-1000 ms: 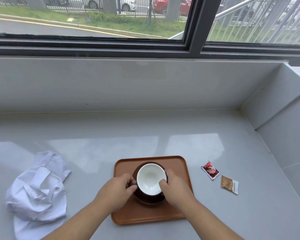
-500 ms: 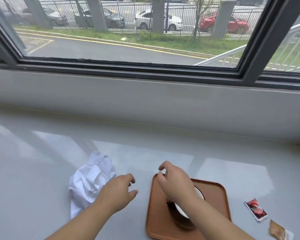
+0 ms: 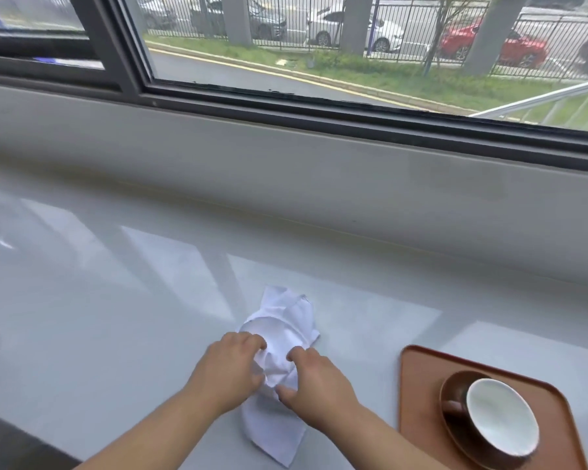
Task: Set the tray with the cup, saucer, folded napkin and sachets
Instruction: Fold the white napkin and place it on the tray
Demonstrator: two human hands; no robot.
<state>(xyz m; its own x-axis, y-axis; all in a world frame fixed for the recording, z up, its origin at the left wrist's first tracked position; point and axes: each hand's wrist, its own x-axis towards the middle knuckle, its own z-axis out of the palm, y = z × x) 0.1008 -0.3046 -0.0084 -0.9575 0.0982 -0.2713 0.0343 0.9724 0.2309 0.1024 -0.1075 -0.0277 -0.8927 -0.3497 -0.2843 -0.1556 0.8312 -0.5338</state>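
Both hands lay on the crumpled white napkin, left hand and right hand with fingers curled, pinching its folds. Right of the napkin, the cup sat on its saucer on the tray. No writing was legible. Beyond the napkin, bare counter ran to the window sill.
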